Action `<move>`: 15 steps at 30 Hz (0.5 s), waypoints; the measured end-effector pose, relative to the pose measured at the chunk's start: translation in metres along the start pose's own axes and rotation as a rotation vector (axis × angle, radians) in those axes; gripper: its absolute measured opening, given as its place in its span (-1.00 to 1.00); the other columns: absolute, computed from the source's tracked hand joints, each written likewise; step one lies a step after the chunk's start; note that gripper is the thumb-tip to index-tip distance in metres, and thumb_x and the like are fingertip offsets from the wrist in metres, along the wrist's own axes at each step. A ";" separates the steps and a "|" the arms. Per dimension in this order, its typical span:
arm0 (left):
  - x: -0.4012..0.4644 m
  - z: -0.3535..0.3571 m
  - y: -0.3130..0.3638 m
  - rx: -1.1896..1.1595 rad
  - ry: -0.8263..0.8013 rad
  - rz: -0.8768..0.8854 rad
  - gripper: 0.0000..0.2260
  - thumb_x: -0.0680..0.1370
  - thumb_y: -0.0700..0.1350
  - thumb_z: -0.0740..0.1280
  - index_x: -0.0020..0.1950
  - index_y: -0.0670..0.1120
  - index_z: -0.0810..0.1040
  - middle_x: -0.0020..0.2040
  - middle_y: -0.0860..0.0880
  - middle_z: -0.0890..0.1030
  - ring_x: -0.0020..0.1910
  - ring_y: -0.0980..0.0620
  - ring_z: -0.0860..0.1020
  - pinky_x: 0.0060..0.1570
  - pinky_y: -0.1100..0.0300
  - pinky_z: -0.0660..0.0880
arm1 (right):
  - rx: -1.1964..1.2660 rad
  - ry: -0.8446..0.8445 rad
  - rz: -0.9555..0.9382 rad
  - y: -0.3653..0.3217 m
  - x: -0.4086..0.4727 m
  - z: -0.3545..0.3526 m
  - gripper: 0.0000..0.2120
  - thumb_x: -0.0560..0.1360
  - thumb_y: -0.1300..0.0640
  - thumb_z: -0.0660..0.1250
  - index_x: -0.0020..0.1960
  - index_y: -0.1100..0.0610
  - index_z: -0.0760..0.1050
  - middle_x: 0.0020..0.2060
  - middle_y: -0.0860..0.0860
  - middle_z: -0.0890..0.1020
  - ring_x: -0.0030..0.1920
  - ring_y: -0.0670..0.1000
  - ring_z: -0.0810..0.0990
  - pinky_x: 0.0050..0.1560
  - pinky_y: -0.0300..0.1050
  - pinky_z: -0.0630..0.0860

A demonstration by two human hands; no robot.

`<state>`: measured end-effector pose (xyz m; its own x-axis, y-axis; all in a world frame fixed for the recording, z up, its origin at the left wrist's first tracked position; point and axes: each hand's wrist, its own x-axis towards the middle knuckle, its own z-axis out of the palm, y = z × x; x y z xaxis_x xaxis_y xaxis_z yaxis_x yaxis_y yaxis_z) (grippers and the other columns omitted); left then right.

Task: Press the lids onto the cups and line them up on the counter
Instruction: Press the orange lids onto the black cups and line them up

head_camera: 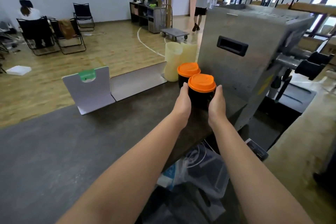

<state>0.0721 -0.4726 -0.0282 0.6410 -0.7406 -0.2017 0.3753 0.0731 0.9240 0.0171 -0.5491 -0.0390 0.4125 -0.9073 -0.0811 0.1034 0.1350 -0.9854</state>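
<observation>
Two black cups with orange lids stand on the dark counter [72, 151], one behind the other. The near cup [201, 96] carries an orange lid [201, 82], and both my hands wrap its sides. My left hand [183, 98] holds its left side and my right hand [217, 102] holds its right side. The far cup [181, 79] with its own orange lid [188, 69] touches the near cup from behind. My fingers on the cup's far side are hidden.
A steel machine [251, 56] rises just right of the cups. Two pale plastic sleeves [172, 60] stand behind them, and white folded card stands [91, 89] line the counter's far edge. Bags [200, 169] lie below the counter. A person walks away across the room.
</observation>
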 end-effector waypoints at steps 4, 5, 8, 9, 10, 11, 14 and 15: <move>-0.055 -0.031 0.014 0.039 0.067 0.191 -0.59 0.69 0.16 -0.04 0.49 0.11 0.34 0.34 0.21 0.47 0.30 0.29 0.40 0.32 0.36 0.27 | 0.003 0.135 -0.127 0.003 -0.059 0.025 -0.60 0.68 -0.05 -0.02 0.35 0.10 0.42 0.18 -0.06 0.52 0.25 -0.07 0.46 0.28 -0.16 0.32; -0.071 -0.044 0.017 0.047 0.091 0.240 -0.63 0.70 0.13 -0.02 0.45 0.12 0.37 0.25 0.24 0.50 0.16 0.39 0.43 0.16 0.49 0.31 | 0.003 0.137 -0.167 0.003 -0.079 0.034 -0.66 0.69 -0.02 -0.01 0.20 0.09 0.48 0.04 -0.07 0.55 0.11 -0.09 0.51 0.18 -0.18 0.35; -0.125 -0.096 0.019 0.225 0.228 0.404 -0.60 0.68 0.15 0.04 0.49 0.07 0.30 0.30 0.15 0.48 0.19 0.36 0.43 0.08 0.55 0.36 | -0.002 -0.036 -0.179 0.011 -0.138 0.073 -0.71 0.69 -0.02 0.01 0.00 0.07 0.44 -0.16 -0.06 0.52 -0.13 -0.12 0.50 -0.08 -0.21 0.39; -0.143 -0.116 0.018 0.326 0.288 0.466 -0.58 0.64 0.19 0.06 0.47 0.10 0.27 0.30 0.17 0.46 0.23 0.36 0.42 0.16 0.49 0.36 | 0.001 -0.114 -0.170 0.018 -0.154 0.089 -0.73 0.68 -0.01 0.02 0.00 0.08 0.44 -0.16 -0.04 0.52 -0.14 -0.08 0.51 -0.12 -0.20 0.40; -0.162 -0.136 0.018 0.409 0.346 0.514 -0.58 0.60 0.22 0.06 0.44 0.14 0.24 0.28 0.23 0.44 0.22 0.39 0.40 0.17 0.46 0.35 | 0.001 -0.188 -0.163 0.024 -0.173 0.107 -0.74 0.68 -0.01 0.04 0.01 0.08 0.44 -0.13 -0.02 0.54 -0.12 -0.04 0.52 -0.12 -0.17 0.42; -0.181 -0.157 0.020 0.456 0.410 0.538 -0.58 0.58 0.24 0.05 0.41 0.18 0.20 0.24 0.29 0.41 0.19 0.45 0.39 0.14 0.49 0.33 | -0.009 -0.259 -0.165 0.031 -0.191 0.126 -0.75 0.67 -0.02 0.05 0.02 0.05 0.45 -0.09 0.00 0.55 -0.09 -0.01 0.53 -0.09 -0.13 0.45; -0.235 -0.223 0.034 0.425 0.626 0.584 -0.64 0.58 0.19 0.06 0.35 0.16 0.17 0.20 0.23 0.40 0.14 0.37 0.43 0.03 0.48 0.37 | -0.024 -0.496 -0.192 0.047 -0.255 0.185 -0.80 0.57 -0.12 0.07 0.01 -0.11 0.44 0.05 0.04 0.56 0.05 0.03 0.55 0.05 0.00 0.54; -0.252 -0.246 0.039 0.374 0.702 0.583 -0.69 0.60 0.15 0.07 0.32 0.13 0.19 0.19 0.13 0.42 0.12 0.28 0.46 0.02 0.39 0.41 | 0.001 -0.582 -0.188 0.049 -0.279 0.203 -0.81 0.57 -0.09 0.07 0.03 -0.13 0.44 0.07 0.02 0.56 0.06 0.01 0.56 0.04 -0.04 0.55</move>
<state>0.0904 -0.1186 -0.0210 0.9557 -0.0825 0.2825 -0.2838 -0.0045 0.9589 0.0911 -0.2081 -0.0347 0.8139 -0.5492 0.1895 0.2229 -0.0059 -0.9748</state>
